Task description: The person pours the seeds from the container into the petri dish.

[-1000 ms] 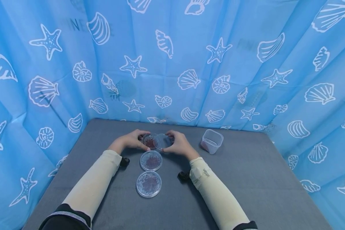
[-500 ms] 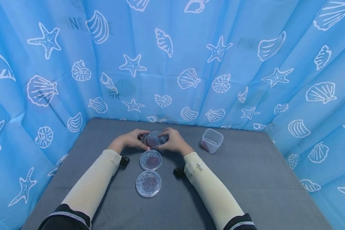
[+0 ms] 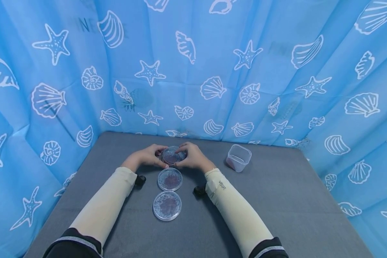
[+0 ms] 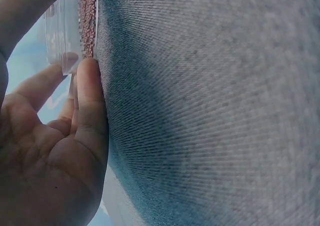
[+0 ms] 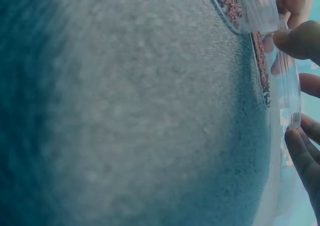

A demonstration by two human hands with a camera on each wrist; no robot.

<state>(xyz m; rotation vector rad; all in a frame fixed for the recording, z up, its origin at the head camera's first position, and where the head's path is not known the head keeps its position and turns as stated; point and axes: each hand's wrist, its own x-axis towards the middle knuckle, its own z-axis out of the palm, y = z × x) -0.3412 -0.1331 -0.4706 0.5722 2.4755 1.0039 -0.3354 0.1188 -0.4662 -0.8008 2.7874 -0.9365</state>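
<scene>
At the far end of a row, a clear petri dish (image 4: pixel 88 20) holding small reddish-brown grains stands on the grey cloth. My left hand (image 3: pixel 148 156) grips its left side, thumb low against the wall. From the right, my right hand (image 3: pixel 193 157) pinches a clear petri dish lid (image 5: pixel 294 98) by its edge, fingers spread round the rim. In the right wrist view the lid sits just over the dish, a narrow gap showing between them. Two lidded dishes with similar grains line up nearer the body, a middle one (image 3: pixel 170 179) and a front one (image 3: pixel 167 206).
A clear square plastic tub (image 3: pixel 238 157) with some pinkish contents stands to the right of the hands. Behind the grey table (image 3: pixel 277 200) hangs a blue curtain (image 3: pixel 187 71) printed with shells and starfish. The middle dish is close in front of both hands.
My right hand has carried the lid leftward, from beside the far dish to over it. The left hand has stayed at the dish; the other dishes and the tub have not moved.
</scene>
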